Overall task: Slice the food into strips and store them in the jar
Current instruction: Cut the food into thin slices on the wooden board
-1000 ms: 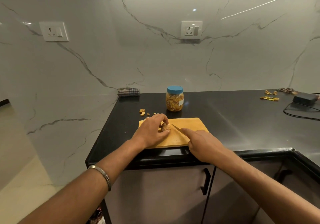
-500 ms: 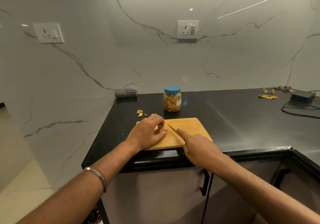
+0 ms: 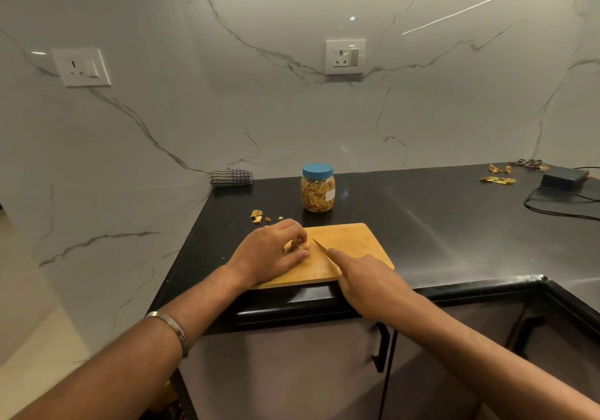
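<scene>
While left hand half-hides gripped food, right hand grips knife, handle hidden

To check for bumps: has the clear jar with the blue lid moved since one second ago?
No. The clear jar with the blue lid stands just behind the wooden cutting board, below the white wall socket, as before.

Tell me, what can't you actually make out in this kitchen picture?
Head view only:
- Food piece: mostly covered by the left hand; kind unclear.
- Knife: handle hidden inside the right hand.
- Jar label: too small to read.
- Black box: cable cut off at the right edge.
</scene>
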